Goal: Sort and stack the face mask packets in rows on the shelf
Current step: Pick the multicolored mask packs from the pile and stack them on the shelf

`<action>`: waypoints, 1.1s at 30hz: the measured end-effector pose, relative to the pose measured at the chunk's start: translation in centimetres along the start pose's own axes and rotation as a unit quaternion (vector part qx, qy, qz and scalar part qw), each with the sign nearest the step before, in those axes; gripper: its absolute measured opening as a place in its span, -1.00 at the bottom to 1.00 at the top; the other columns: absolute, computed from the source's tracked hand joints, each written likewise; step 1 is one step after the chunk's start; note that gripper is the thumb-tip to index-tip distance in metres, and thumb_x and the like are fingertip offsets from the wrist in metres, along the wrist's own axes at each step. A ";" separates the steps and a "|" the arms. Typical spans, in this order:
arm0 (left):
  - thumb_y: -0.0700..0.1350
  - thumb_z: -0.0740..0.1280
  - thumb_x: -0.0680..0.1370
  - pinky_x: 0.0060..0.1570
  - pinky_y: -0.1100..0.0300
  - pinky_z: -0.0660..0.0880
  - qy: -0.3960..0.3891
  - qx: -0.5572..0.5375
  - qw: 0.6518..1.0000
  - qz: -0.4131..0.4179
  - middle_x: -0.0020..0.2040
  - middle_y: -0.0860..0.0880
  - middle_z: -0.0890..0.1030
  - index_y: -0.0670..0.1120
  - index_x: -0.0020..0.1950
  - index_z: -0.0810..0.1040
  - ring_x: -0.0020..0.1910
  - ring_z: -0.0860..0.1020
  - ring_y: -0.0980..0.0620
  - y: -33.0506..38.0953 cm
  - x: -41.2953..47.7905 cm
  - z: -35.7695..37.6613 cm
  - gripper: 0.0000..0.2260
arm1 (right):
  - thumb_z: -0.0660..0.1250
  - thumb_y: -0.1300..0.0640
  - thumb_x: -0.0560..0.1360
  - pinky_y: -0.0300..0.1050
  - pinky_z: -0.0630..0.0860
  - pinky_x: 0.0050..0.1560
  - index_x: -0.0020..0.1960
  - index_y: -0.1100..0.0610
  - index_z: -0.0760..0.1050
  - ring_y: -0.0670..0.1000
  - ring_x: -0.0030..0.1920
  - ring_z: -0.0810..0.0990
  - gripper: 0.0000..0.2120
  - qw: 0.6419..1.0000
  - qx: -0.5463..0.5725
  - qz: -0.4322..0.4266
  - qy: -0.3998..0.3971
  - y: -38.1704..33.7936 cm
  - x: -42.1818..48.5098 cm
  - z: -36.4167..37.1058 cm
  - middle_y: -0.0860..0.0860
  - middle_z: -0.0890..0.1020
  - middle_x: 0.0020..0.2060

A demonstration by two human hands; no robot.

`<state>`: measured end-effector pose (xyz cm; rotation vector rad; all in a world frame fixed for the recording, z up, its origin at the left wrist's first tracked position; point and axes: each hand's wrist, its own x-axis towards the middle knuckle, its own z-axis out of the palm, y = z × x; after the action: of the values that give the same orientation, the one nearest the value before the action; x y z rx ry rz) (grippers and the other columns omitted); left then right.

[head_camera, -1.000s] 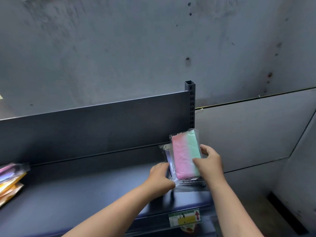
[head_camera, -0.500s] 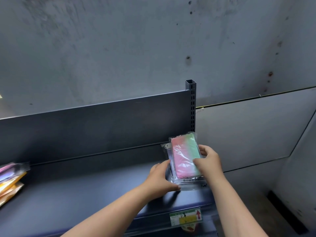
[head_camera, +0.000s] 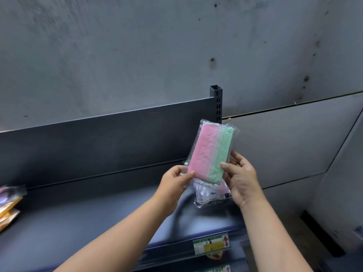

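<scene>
Two hands, left hand (head_camera: 173, 185) and right hand (head_camera: 242, 179), pinch mask packets (head_camera: 211, 154) above dark shelf (head_camera: 98, 218), concrete wall (head_camera: 137, 55) behind.

Dark grey metal shelf (head_camera: 78, 222) with low back panel (head_camera: 98, 142), slotted upright post (head_camera: 217, 103) at its right end. Colourful packets (head_camera: 7, 205) piled at far left edge, partly cut off. Price label (head_camera: 211, 245) with red arrow on front lip.
</scene>
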<state>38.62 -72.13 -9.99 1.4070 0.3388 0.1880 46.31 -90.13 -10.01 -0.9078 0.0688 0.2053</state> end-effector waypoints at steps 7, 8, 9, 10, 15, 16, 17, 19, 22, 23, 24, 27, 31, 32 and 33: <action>-0.30 0.47 0.52 -0.28 0.12 0.63 -0.052 -0.061 0.996 -0.032 -0.16 -0.11 0.65 -0.08 -0.01 0.64 -0.35 0.60 -0.05 3.9 1.3 -1.9 -0.86 | 0.42 0.29 0.56 -0.02 0.61 0.07 0.45 0.16 0.42 0.08 0.06 0.70 -0.51 0.998 0.050 -0.025 0.024 -2.2 1.0 -1.6 0.11 0.71 0.07; -0.28 0.50 0.50 -0.27 0.13 0.63 -0.070 -0.033 0.996 -0.037 -0.16 -0.11 0.65 -0.06 -0.01 0.67 -0.36 0.58 -0.04 4.4 1.6 -2.3 -0.85 | 0.44 0.26 0.55 -0.05 0.56 0.13 0.52 0.15 0.37 0.04 0.14 0.67 -0.43 0.998 0.007 -0.045 0.033 -2.5 1.2 -1.7 0.09 0.67 0.17; -0.26 0.53 0.47 -0.25 0.13 0.62 -0.088 -0.007 0.995 -0.042 -0.17 -0.10 0.65 -0.05 -0.01 0.70 -0.37 0.56 -0.02 4.9 1.8 -2.6 -0.83 | 0.45 0.24 0.55 -0.08 0.51 0.16 0.57 0.13 0.31 -0.01 0.21 0.63 -0.35 0.996 -0.052 -0.066 0.034 -2.9 1.4 -1.9 0.05 0.62 0.26; -0.24 0.55 0.43 -0.25 0.13 0.61 -0.103 0.013 0.994 -0.045 -0.18 -0.10 0.66 -0.04 0.01 0.72 -0.37 0.56 -0.01 5.2 2.1 -3.0 -0.80 | 0.47 0.22 0.54 -0.11 0.47 0.20 0.61 0.12 0.25 -0.02 0.27 0.59 -0.29 0.990 -0.112 -0.084 0.027 -3.3 1.5 -1.9 0.02 0.57 0.32; -0.26 0.56 0.33 -0.45 0.25 0.47 -0.125 0.041 0.990 -0.048 -0.23 -0.10 0.65 -0.07 0.01 0.72 -0.43 0.55 0.02 6.3 3.3 -3.7 -0.72 | 0.57 0.20 0.47 -0.33 0.53 0.06 0.50 0.09 0.44 -0.03 0.17 0.63 -0.36 0.950 -0.297 -0.087 -0.041 -5.4 2.3 -1.3 0.01 0.61 0.25; -0.28 0.55 0.33 -0.49 0.27 0.42 -0.134 0.046 0.988 -0.055 -0.24 -0.09 0.64 -0.09 0.00 0.72 -0.46 0.54 0.04 6.4 3.4 -3.8 -0.73 | 0.58 0.21 0.45 -0.37 0.55 -0.04 0.39 0.11 0.54 -0.02 0.11 0.68 -0.47 0.941 -0.325 -0.082 -0.046 -5.7 2.5 -1.2 0.04 0.67 0.18; -0.31 0.54 0.34 -0.51 0.29 0.39 -0.146 0.056 0.986 -0.063 -0.25 -0.08 0.64 -0.10 -0.01 0.73 -0.48 0.54 0.06 6.4 3.5 -4.0 -0.74 | 0.59 0.20 0.43 -0.33 0.58 -0.05 0.30 0.14 0.62 0.03 0.10 0.71 -0.54 0.932 -0.352 -0.079 -0.041 -5.9 2.7 -1.2 0.07 0.71 0.13; -0.33 0.55 0.33 -0.53 0.30 0.34 -0.160 0.089 0.980 -0.084 -0.27 -0.06 0.63 -0.09 -0.03 0.75 -0.46 0.51 0.07 6.5 3.9 -4.4 -0.74 | 0.62 0.20 0.40 -0.15 0.58 0.13 0.34 0.16 0.61 0.08 0.17 0.69 -0.47 0.915 -0.395 -0.074 -0.034 -6.2 2.8 -1.5 0.10 0.70 0.16; -0.28 0.55 0.31 -0.47 0.28 0.23 -0.176 0.148 0.969 -0.091 -0.27 -0.06 0.62 -0.13 0.03 0.75 -0.36 0.50 0.05 6.5 4.4 -4.8 -0.70 | 0.63 0.21 0.39 -0.01 0.56 0.27 0.48 0.04 0.48 0.02 0.20 0.64 -0.30 0.893 -0.442 -0.045 -0.073 -6.5 2.3 -1.6 0.04 0.65 0.21; -0.27 0.56 0.31 -0.45 0.27 0.21 -0.175 0.157 0.968 -0.083 -0.24 -0.07 0.63 -0.17 0.05 0.74 -0.34 0.51 0.05 6.3 4.7 -4.8 -0.69 | 0.63 0.19 0.39 -0.03 0.58 0.25 0.44 0.04 0.53 0.01 0.17 0.66 -0.35 0.878 -0.468 -0.028 -0.093 -6.4 2.0 -1.5 0.02 0.68 0.17; -0.26 0.56 0.32 -0.45 0.27 0.22 -0.172 0.149 0.971 -0.074 -0.23 -0.07 0.63 -0.18 0.03 0.73 -0.35 0.52 0.05 6.4 4.7 -4.5 -0.71 | 0.63 0.17 0.39 -0.06 0.59 0.21 0.35 0.05 0.63 0.00 0.13 0.69 -0.46 0.862 -0.494 -0.004 -0.112 -6.4 1.8 -1.3 0.02 0.72 0.11; -0.16 0.58 0.43 -0.42 0.30 0.45 -0.111 0.079 0.989 -0.054 -0.24 -0.10 0.63 -0.18 0.01 0.70 -0.40 0.58 0.06 6.0 5.4 -3.8 -0.79 | 0.63 0.10 0.40 -0.16 0.60 0.11 -0.02 0.06 0.79 -0.06 0.02 0.73 -0.83 0.837 -0.521 0.044 -0.160 -6.0 1.2 -1.2 -0.01 0.80 -0.08; 0.08 0.42 0.57 -0.16 0.07 0.69 -0.051 -0.135 0.983 -0.115 0.04 -0.21 0.70 -0.20 0.19 0.61 -0.13 0.72 -0.10 5.5 5.8 -4.4 -0.62 | 0.56 0.19 0.47 -0.31 0.56 -0.24 -0.03 0.22 0.75 -0.07 -0.19 0.71 -0.88 0.911 -0.391 0.033 -0.123 -4.9 0.8 -1.5 0.03 0.77 -0.19; 0.13 0.34 0.62 -0.09 -0.01 0.69 -0.043 -0.149 0.980 -0.123 0.10 -0.22 0.71 -0.21 0.22 0.58 -0.02 0.72 -0.16 5.5 5.9 -4.7 -0.59 | 0.54 0.21 0.49 -0.26 0.55 -0.30 0.00 0.25 0.72 -0.04 -0.23 0.69 -0.87 0.933 -0.349 0.025 -0.081 -4.4 0.9 -1.6 0.05 0.76 -0.20; 0.15 0.27 0.65 -0.03 -0.07 0.66 -0.027 -0.126 0.984 -0.126 0.14 -0.25 0.69 -0.22 0.24 0.56 0.07 0.70 -0.21 5.2 6.1 -5.1 -0.56 | 0.53 0.23 0.50 -0.20 0.54 -0.34 0.02 0.29 0.69 0.00 -0.27 0.66 -0.85 0.949 -0.313 0.020 -0.039 -3.9 1.1 -1.8 0.08 0.74 -0.20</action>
<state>43.01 -64.57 -6.29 1.1051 0.4294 -0.0146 48.20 -93.73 -8.21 -1.5326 -0.0570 0.3086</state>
